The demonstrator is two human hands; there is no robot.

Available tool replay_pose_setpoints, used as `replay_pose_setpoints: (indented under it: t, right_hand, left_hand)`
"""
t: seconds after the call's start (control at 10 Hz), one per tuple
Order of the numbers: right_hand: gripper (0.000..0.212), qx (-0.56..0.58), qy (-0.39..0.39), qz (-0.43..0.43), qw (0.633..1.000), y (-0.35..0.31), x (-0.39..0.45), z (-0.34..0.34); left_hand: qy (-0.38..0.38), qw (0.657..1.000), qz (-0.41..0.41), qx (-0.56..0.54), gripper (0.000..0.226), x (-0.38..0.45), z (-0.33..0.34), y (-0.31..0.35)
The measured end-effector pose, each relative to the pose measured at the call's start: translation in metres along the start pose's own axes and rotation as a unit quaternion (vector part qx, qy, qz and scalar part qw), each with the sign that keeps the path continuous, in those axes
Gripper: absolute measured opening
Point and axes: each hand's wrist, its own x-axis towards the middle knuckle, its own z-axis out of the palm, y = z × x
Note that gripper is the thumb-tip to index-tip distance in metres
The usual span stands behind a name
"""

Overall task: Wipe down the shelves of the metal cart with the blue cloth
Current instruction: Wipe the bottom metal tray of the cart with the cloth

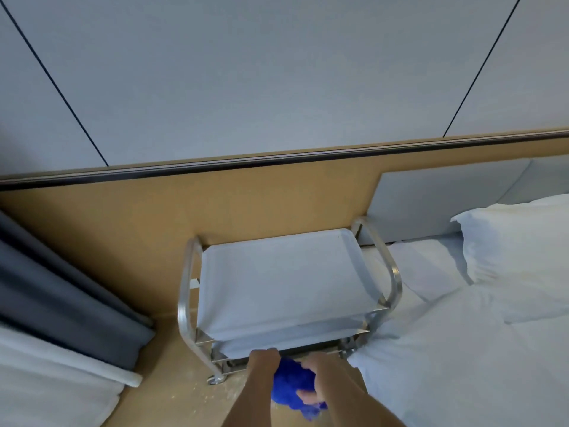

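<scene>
Blue cloth (292, 382), a crumpled bright-blue rag, sits bunched between both hands at the bottom centre of the head view, just in front of the near edge of the silver metal cart (391, 272). The left hand (261, 360) reaches forward with its fingers curled over the upper left part of the cloth, close to the front lip of a lower shelf; whether it touches the shelf cannot be told. The right hand (317, 380) is curled round the right side of the cloth, with fingertips pinching a fold near its lower end, and a loose tail of fabric hangs below them. Both bare forearms enter from the bottom edge. The cart stands on a tan floor (172, 396) against a tan wall panel (246, 198), with tubular side frames, a pale flat top shelf (283, 278) with a raised rim, further shelves stacked beneath it, and a small caster wheel (215, 380) at its front left corner. To the right, touching the cart's side, lies a bed with white sheets (462, 365) and a white pillow (517, 251) before a grey headboard (437, 201). To the left hang dark grey-blue curtains (61, 288), with white bedding (52, 386) below. Pale grey wall panels (277, 72) with thin dark seams fill the upper half.
</scene>
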Motion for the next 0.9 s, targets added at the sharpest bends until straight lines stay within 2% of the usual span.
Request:
replay_pose_setpoints:
  t: [0.1, 0.2, 0.3, 0.4, 0.5, 0.6, 0.7, 0.8, 0.9]
  right_hand:
    - [0.045, 0.028, -0.072, -0.145, 0.986, -0.043, -0.004, 0.005]
    - [0.039, 0.033, -0.037, -0.187, 0.981, -0.107, -0.002, 0.014]
    - [0.032, 0.043, 0.006, -0.230, 0.972, -0.166, 0.001, 0.023]
    - [0.022, 0.034, 0.031, -0.271, 0.962, -0.203, 0.011, 0.032]
    - [0.012, 0.020, 0.038, -0.273, 0.961, -0.220, 0.045, 0.041]
    - [0.009, -0.030, 0.057, -0.232, 0.971, -0.214, 0.102, 0.050]
    - [0.020, -0.062, 0.059, -0.142, 0.986, -0.192, 0.146, 0.054]
    - [0.021, -0.104, 0.038, -0.115, 0.987, -0.181, 0.161, 0.054]
    - [0.005, -0.132, 0.045, -0.140, 0.980, -0.195, 0.149, 0.058]
  left_hand:
    - [0.068, 0.944, -0.109, -0.303, 0.036, 0.006, -0.052, 0.015]
    - [0.097, 0.952, -0.085, -0.278, 0.027, 0.003, -0.115, 0.047]
    - [0.130, 0.931, -0.075, -0.332, 0.014, 0.017, -0.154, 0.073]
    - [0.167, 0.910, -0.072, -0.373, 0.006, 0.048, -0.166, 0.085]
    - [0.180, 0.908, -0.095, -0.367, 0.012, 0.085, -0.159, 0.086]
    - [0.155, 0.929, -0.136, -0.306, 0.029, 0.123, -0.133, 0.078]
    - [0.119, 0.939, -0.186, -0.264, 0.040, 0.134, -0.109, 0.064]
    - [0.097, 0.946, -0.203, -0.234, 0.038, 0.137, -0.100, 0.044]
    - [0.116, 0.942, -0.219, -0.226, 0.036, 0.139, -0.121, 0.030]
